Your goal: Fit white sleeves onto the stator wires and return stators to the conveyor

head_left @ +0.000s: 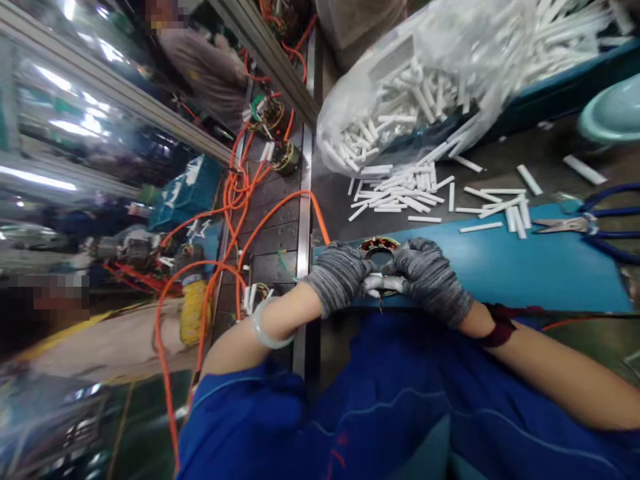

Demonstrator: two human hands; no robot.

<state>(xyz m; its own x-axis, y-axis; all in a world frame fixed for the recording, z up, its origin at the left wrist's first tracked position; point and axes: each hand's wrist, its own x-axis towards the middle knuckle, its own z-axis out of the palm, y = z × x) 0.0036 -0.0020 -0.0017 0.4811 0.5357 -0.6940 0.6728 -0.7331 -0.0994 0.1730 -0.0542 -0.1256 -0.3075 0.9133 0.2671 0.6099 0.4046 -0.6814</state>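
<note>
A ring-shaped motor stator (379,244) with copper-coloured windings stands at the near edge of a blue mat (545,273). My left hand (343,275), in a grey striped glove with white fingertips, is closed on its left side. On its right side my right hand (431,279), gloved alike, curls round the rim. The fingertips of both hands meet at the near side of the ring, over its opening. A thin dark wire end hangs down below them. Whether the fingers also pinch a wire or a sleeve cannot be made out.
Loose white tubes (400,190) lie beyond the mat, before a plastic bag (425,87) full of them. Blue-handled pliers (590,225) rest at right, near a pale green bowl (613,110). Leftward, a conveyor (273,233) carries stators and orange hoses (235,193); co-workers sit beyond.
</note>
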